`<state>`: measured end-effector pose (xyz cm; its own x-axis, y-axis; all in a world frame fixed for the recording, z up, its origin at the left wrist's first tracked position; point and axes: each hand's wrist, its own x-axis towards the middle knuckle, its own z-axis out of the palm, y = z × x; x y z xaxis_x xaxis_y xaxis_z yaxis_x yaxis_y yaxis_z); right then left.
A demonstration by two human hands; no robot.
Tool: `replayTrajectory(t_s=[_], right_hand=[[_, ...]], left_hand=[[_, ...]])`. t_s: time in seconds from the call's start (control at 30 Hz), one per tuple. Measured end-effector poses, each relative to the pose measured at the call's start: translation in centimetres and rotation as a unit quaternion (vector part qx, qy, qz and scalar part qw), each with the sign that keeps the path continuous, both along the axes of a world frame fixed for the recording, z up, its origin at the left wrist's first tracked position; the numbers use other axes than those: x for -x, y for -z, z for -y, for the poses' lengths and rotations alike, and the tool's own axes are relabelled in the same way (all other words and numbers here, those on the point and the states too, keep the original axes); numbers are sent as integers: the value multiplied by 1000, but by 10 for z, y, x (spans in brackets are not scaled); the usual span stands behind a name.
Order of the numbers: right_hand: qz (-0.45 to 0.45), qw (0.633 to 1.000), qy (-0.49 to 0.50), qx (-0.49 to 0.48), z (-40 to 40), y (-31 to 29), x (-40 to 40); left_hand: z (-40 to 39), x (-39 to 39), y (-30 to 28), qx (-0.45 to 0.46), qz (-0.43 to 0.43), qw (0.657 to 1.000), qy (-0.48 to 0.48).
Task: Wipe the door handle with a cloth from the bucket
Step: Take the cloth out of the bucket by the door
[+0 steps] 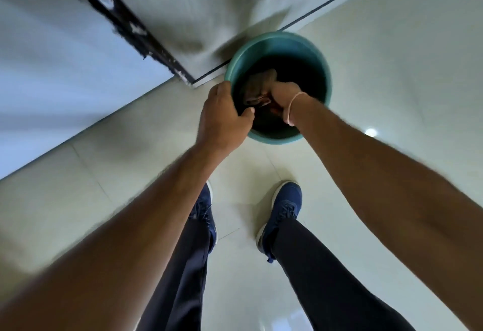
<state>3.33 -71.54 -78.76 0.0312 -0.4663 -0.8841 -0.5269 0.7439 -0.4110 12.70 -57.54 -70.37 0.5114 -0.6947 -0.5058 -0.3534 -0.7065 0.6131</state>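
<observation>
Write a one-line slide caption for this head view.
Standing over a teal bucket, the left hand grips its rim while the right hand holds a dark cloth inside.

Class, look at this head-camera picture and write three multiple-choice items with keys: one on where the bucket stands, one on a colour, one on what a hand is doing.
1. Where does the bucket stand?
A. On the tiled floor by the foot of the wall
B. On a table
C. On a chair

2. What colour are the shoes?
A. Red
B. White
C. Blue

3. What is the right hand doing?
A. Hanging idle beside the leg
B. Reaching into the bucket and gripping the cloth
C. Pressing flat on the wall

Key:
1 A, as the floor tiles surround the bucket and the wall meets it behind.
2 C, as both shoes are dark blue with pale soles.
3 B, as its fingers curl round the brownish cloth inside the rim, while the left hand holds the near edge.
</observation>
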Motion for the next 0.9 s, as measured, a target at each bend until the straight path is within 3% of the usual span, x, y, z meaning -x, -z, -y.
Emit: replayTrajectory(t_s=[0.13, 0.33, 0.53, 0.7, 0.9], right_hand=[[44, 998, 51, 7, -6, -122, 29], [129, 980, 151, 19, -45, -321, 66], [180, 973, 134, 57, -101, -495, 78], [227, 964, 85, 112, -136, -598, 83], [258, 956, 25, 139, -154, -647, 83]], left_hand=[[-9, 3, -75, 9, -43, 998, -49], [-22, 21, -220, -4, -200, 969, -142], [-36, 29, -356, 39, -438, 868, -229], [-61, 17, -453, 64, -483, 859, -157], [-94, 5, -520, 153, -442, 865, -178]])
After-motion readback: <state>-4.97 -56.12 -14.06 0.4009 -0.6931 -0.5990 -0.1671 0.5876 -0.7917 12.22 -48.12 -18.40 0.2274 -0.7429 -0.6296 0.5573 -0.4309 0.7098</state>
